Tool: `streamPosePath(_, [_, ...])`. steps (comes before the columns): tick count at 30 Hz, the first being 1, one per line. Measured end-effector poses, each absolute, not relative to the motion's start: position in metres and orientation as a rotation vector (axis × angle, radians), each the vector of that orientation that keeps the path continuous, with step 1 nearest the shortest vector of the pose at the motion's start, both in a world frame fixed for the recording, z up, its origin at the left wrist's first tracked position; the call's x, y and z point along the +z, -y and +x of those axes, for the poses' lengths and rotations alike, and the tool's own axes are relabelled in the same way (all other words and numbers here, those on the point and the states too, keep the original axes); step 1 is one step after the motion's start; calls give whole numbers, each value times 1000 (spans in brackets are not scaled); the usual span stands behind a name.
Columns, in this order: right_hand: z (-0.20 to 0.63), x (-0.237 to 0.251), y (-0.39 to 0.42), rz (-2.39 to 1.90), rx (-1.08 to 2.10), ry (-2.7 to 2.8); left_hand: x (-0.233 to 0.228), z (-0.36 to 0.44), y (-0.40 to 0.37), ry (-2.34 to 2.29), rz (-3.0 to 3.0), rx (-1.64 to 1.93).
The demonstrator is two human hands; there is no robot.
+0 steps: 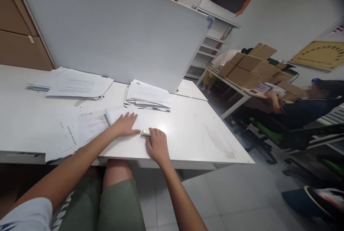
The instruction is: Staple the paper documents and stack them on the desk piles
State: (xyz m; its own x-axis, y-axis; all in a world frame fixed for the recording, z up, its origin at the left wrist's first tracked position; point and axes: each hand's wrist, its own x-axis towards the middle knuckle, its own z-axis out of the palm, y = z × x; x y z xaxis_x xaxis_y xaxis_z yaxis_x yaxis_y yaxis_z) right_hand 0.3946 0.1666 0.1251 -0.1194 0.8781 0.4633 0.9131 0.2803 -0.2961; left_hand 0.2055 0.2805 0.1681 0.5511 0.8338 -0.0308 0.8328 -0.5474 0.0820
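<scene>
My left hand (pixel 125 124) lies flat with its fingers spread on white paper on the tabletop. To its left is a printed sheet (pixel 92 126), with another loose sheet (pixel 66 137) reaching the table's front edge. My right hand (pixel 158 145) is wrapped over a small pale stapler (pixel 146 133), whose front end points left toward my left thumb. Part of the stapler is hidden under the fingers. Beyond my hands sits a stack of papers (pixel 147 93), and a wider pile of printed sheets (pixel 79 84) lies farther left.
A white board (pixel 115 26) stands upright along the back of the white table (pixel 193 130). Brown cardboard (pixel 24 44) leans at the far left. On the right, a person (pixel 309 112) sits by another table with cardboard boxes (pixel 247 62); a second person is bent over behind them.
</scene>
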Motion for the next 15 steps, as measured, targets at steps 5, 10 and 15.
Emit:
streamPosePath(5, [393, 126, -163, -1626, -94, 1992, 163, 186, -232, -1329, 2817, -89])
streamPosePath(10, [394, 122, -163, -1608, -106, 1994, 163, 163, -214, -1279, 3089, -152])
streamPosePath(15, [392, 122, -163, -1615, -110, 1985, 191, 138, -227, -1662, 3113, 245])
